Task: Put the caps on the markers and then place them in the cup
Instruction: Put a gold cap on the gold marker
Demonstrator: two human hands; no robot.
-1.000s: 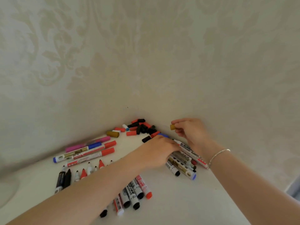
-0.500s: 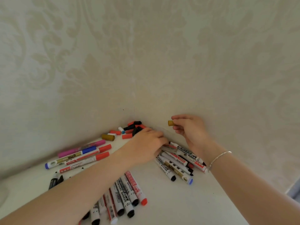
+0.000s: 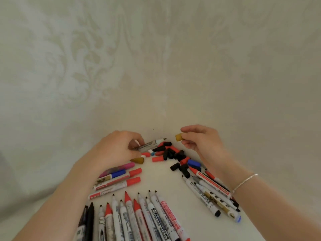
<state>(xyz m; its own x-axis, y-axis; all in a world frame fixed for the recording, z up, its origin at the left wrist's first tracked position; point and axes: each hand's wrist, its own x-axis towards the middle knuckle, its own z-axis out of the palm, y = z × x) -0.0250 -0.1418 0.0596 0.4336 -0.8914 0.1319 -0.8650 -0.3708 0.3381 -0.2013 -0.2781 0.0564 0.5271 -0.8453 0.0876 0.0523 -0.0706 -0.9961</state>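
Observation:
My left hand (image 3: 118, 150) grips an uncapped grey marker (image 3: 150, 144), its tip pointing right above the corner. My right hand (image 3: 201, 141) pinches a gold cap (image 3: 178, 137) a short way right of that tip, apart from it. A pile of loose caps (image 3: 171, 153), black, red and blue, lies in the corner between the hands. Several uncapped markers (image 3: 139, 218) lie side by side at the front. More uncapped markers (image 3: 212, 193) lie under my right forearm. Several capped markers (image 3: 119, 180) lie at the left. No cup is in view.
A second gold cap (image 3: 138, 160) lies just below my left hand. The white table (image 3: 161, 178) meets two patterned walls (image 3: 156, 66) that form a corner right behind the caps.
My left hand has lifted a grey marker off the pile on the right and carried it left and up. My right hand keeps the gold cap. The camera has tilted down.

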